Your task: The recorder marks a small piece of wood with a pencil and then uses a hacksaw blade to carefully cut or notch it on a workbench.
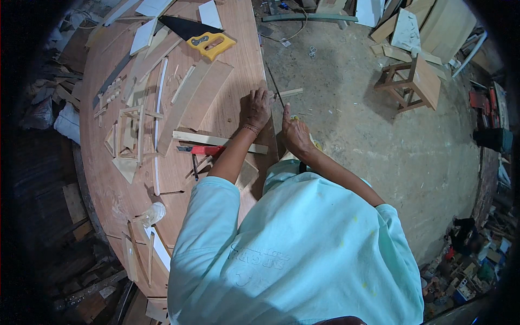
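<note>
Left hand [256, 110] is flat, fingers spread, pressing down at the edge of the big reddish-brown plywood tabletop [238, 49], right beside a small pale wooden strip [290, 92] that juts off that edge just past the fingertips. Right hand [295, 132] sits just to the right of the left one, closed around something with a bit of yellow showing at the thumb; a thin dark blade [273, 84] runs up and away from the two hands toward the strip, though whether the right hand holds it I cannot tell. Just behind the left wrist lies a long pale wooden batten [216, 141] across the board, and a red-handled tool [203, 150] touches its near side. Far beyond the fingertips rests a yellow-handled handsaw [203, 35]. Out to the right of the right hand, well apart on the concrete floor [346, 97], stands a small wooden stool [411, 81].
</note>
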Demonstrator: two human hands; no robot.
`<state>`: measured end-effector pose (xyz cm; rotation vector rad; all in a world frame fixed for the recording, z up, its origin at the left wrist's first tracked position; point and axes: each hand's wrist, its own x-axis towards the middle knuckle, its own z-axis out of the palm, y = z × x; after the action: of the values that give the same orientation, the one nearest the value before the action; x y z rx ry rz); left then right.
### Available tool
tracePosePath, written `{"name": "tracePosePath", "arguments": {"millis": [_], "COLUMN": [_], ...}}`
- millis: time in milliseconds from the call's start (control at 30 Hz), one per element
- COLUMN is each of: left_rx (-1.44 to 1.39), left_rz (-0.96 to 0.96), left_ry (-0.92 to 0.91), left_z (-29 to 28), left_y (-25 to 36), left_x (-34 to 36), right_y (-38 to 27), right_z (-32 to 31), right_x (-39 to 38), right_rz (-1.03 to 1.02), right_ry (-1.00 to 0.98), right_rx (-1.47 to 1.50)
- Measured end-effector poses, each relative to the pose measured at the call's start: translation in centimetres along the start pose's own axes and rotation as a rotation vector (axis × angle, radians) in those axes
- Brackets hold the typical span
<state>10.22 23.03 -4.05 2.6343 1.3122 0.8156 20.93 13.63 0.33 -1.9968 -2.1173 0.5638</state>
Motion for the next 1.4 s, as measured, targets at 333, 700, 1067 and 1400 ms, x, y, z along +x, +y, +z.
{"name": "tracePosePath", "arguments": {"millis": [333, 700, 1067, 1400], "left_rx": [0.053, 0.210, 0.169, 0.064], "left_rz": [0.028, -0.082, -0.112, -0.079], "left_ry": [-0.033, -0.128, -0.102, 0.022], "left_z": [2.6, 0.9, 1.0, 2.9], "left_y": [-1.9, -0.7, -0.4, -1.5], "left_x": [-1.0, -0.4, -0.4, -0.9], "right_y": [-1.0, -2.2, -0.6, -0.9], "right_z": [-0.9, -1.2, -1.7, -1.2], "right_x": [1.8, 0.4, 0.5, 0.6], "right_rz": [0.095, 0.073, 0.058, 0.041], "right_ry": [-0.054, -0.164, -0.025, -0.051], "right_rx": [0.077, -0.002, 0.032, 0.020]}}
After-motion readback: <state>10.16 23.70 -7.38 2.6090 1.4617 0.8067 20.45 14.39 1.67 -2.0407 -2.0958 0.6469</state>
